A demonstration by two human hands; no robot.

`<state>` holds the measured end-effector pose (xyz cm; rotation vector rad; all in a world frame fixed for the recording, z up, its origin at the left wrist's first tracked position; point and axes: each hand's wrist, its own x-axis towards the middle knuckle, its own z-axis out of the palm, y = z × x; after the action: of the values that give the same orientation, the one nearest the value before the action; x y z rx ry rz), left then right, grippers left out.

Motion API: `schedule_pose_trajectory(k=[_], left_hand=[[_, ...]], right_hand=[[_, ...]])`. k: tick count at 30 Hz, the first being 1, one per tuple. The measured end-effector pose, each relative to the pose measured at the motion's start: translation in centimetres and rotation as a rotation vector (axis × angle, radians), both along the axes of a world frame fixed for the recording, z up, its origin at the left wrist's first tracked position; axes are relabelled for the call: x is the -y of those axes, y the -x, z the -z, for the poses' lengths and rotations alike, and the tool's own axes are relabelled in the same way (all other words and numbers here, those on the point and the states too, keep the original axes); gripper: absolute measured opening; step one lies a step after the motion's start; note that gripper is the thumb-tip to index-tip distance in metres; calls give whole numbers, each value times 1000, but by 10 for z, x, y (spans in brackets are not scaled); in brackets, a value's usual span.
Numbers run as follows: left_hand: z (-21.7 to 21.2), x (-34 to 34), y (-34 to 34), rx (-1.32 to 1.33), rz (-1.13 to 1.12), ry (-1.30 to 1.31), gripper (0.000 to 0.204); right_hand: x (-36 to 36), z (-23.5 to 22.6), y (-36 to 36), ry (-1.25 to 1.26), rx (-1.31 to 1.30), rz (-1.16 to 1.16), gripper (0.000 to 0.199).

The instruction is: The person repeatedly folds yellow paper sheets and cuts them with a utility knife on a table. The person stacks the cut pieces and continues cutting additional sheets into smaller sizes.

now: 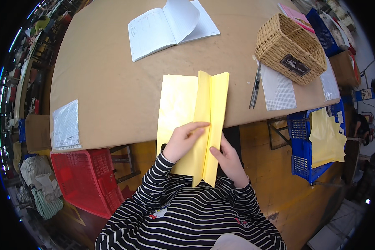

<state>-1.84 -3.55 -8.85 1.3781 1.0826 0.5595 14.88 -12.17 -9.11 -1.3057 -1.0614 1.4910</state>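
Note:
A glossy yellow sheet point(177, 98), with folded strips standing up along its right part, lies half on the near table edge and half over my lap. I cannot tell whether it is paper or plastic, or how many layers it has. My left hand point(185, 141) rests on top of it, index finger stretched across to the upright fold and the other fingers loosely bent. At the right edge, my right hand point(229, 160) grips the folded strip, thumb on top and fingers partly hidden behind.
An open notebook point(152, 33) lies on the brown-covered table point(108, 83). To the right are a wicker basket point(293, 48), a utility knife point(256, 85) and a white gridded sheet point(278, 89). A red crate point(85, 177) stands low left; a blue crate point(300, 143) holding yellow sheets point(327, 139) stands low right.

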Motion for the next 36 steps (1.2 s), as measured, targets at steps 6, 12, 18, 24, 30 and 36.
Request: schedule_pose_trajectory(k=[6,12,18,24,30,36], left_hand=[[-16,7,-9,-226,64,-110,35],[-7,-3,2,-59,-143,114,26],[5,1,0,56,-218,212,29],[6,-4,3,279,-200,391,26],[9,-4,-4,116,-239,276,22],[24,1,-11,177,-274,274,31]], right_hand=[[3,-7,12,-127,260,-107,74],[3,-9,9,78,-59,5,73],[6,-6,8,110,-109,86,80],[7,-9,-1,140,-160,116,82],[7,-7,2,131,-184,103,88],[5,-4,3,12,-21,67,91]])
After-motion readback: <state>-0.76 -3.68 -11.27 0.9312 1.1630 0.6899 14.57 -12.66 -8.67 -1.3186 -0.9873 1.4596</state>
